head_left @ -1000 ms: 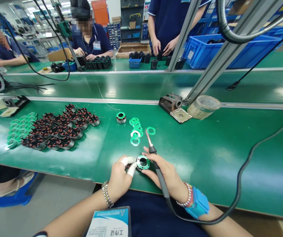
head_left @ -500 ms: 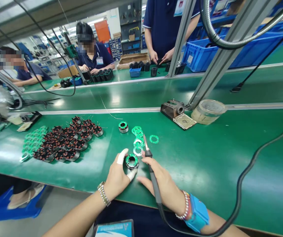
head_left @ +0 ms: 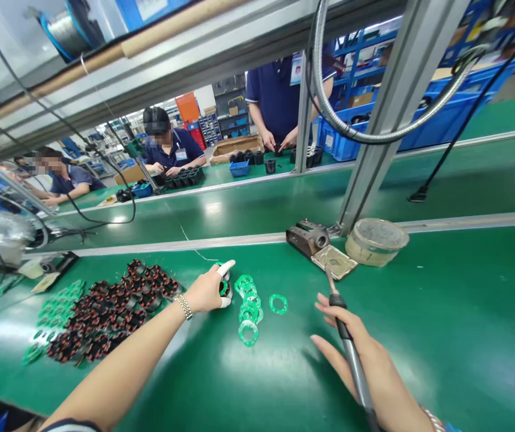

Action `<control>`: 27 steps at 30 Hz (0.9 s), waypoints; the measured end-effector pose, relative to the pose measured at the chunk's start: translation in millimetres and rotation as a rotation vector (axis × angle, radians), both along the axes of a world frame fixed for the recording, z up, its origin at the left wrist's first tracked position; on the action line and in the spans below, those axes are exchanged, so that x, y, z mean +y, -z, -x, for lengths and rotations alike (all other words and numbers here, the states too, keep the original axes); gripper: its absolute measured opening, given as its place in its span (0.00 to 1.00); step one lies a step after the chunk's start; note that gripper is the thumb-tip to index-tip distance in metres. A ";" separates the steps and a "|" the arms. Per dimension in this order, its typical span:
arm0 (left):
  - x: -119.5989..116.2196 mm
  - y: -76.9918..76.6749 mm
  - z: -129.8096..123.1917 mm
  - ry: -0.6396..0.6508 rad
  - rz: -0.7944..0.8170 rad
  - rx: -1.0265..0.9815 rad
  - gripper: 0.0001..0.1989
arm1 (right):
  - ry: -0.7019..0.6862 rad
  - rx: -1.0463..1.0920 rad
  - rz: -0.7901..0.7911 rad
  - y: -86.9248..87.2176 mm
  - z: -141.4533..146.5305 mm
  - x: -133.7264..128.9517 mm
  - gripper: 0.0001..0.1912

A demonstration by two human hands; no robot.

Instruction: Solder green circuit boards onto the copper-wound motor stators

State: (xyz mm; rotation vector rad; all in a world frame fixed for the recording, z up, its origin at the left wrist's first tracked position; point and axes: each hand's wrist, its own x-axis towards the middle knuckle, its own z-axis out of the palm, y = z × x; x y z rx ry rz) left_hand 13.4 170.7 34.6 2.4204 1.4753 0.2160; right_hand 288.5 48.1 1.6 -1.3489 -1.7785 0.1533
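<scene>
My left hand [head_left: 207,289], with white finger cots on thumb and finger, is closed around a motor stator [head_left: 224,289] topped by a green circuit board. Another stator seems to stand just behind it, mostly hidden by the fingers. My right hand [head_left: 360,348] holds a soldering iron [head_left: 351,348] against the index finger, the thumb held away from it. The iron's tip is over the front edge of a soldering sponge tray [head_left: 336,264]; contact cannot be made out. Between my hands lie a row of overlapping green ring boards [head_left: 249,309] and a single ring board [head_left: 278,304].
Several wound stators [head_left: 113,309] stand grouped at left beside stacked green boards [head_left: 57,309]. A metal iron stand [head_left: 309,235] and a round tub [head_left: 376,242] sit by an upright post [head_left: 374,132]. Co-workers sit and stand across the bench. A metal hose [head_left: 342,129] hangs overhead.
My left hand has carried the stator away and to the left, beside the other stator. My right hand has moved right with the soldering iron, toward the sponge tray. The view has tilted up.
</scene>
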 end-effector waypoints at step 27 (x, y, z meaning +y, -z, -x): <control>-14.6 70.4 -14.7 -0.167 -0.317 -0.368 0.25 | 0.095 0.032 -0.090 8.3 -15.4 19.9 0.11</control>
